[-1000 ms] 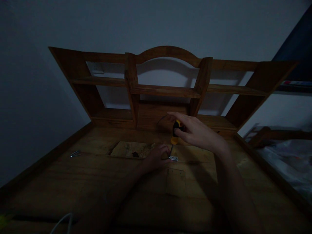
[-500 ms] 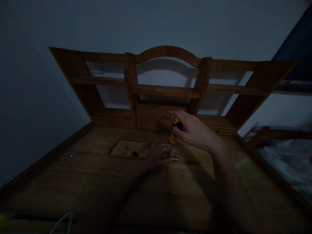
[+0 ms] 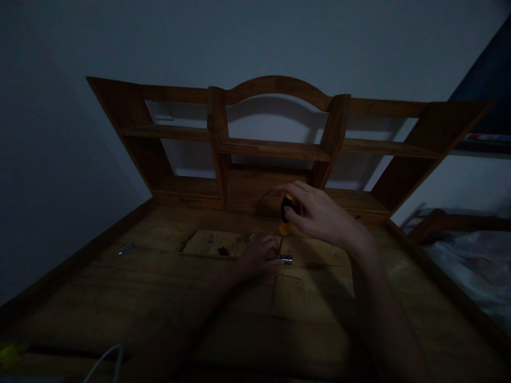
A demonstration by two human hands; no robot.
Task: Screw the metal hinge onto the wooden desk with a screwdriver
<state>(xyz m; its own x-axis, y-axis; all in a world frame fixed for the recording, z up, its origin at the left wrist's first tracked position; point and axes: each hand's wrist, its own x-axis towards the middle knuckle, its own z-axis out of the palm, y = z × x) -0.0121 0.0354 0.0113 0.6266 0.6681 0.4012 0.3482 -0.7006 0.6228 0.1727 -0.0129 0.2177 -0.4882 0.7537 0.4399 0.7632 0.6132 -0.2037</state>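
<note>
My right hand (image 3: 315,210) is wrapped round the yellow and black handle of a screwdriver (image 3: 285,227), which stands nearly upright with its shaft pointing down. The tip meets a small shiny metal cylinder (image 3: 286,259) lying on the wooden desktop (image 3: 159,298). My left hand (image 3: 261,252) pinches the left end of this cylinder, low on the wood. What kind of part the cylinder is cannot be made out in the dim light.
Several slim metal pieces (image 3: 126,248) lie at the left. A wooden shelf unit (image 3: 275,149) rises along the back by the wall. A white cable (image 3: 104,360) and a blurred yellow thing (image 3: 10,355) are at the lower left. A thin rectangular piece (image 3: 288,297) lies before my hands.
The view has shifted slightly, moving the scene a little to the right. My right hand has turned a little on the screwdriver handle; my left hand keeps its hold on the cylinder.
</note>
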